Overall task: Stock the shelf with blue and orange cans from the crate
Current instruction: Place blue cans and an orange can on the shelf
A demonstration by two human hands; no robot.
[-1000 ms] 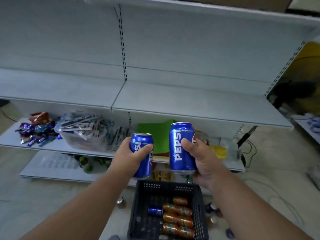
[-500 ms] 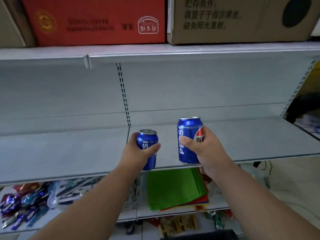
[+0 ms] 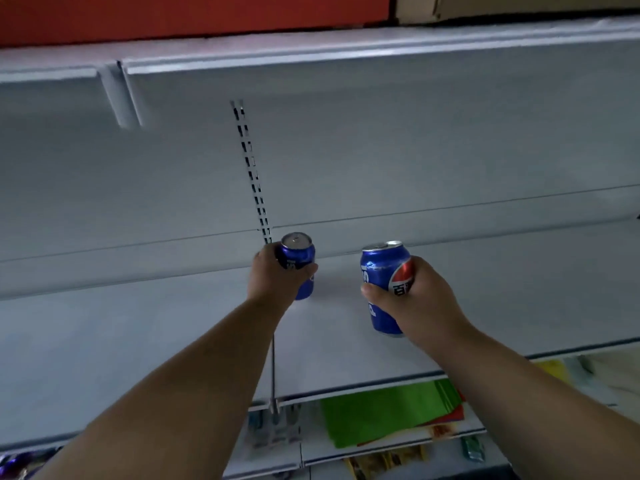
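Now both hands are reaching over the grey shelf [image 3: 485, 306], each carrying one blue can. Left hand [image 3: 273, 278] is wrapping the left blue can [image 3: 298, 259] around its middle, thumb across the front, grip curled snug on the wall; can upright, far back near the slotted upright [image 3: 254, 174], base seeming at or just above the shelf. Right hand [image 3: 420, 306] is holding the right blue can [image 3: 384, 271] mid-body, thumb in front, fingers behind; can tilting slightly, nearer the front edge, whether touching down I cannot tell. Judgement: rigid thin metal, likely full so moderately weighty, smooth and a bit slippery, dents if squeezed. Mid-wall wrap is suiting them; set base down flat.
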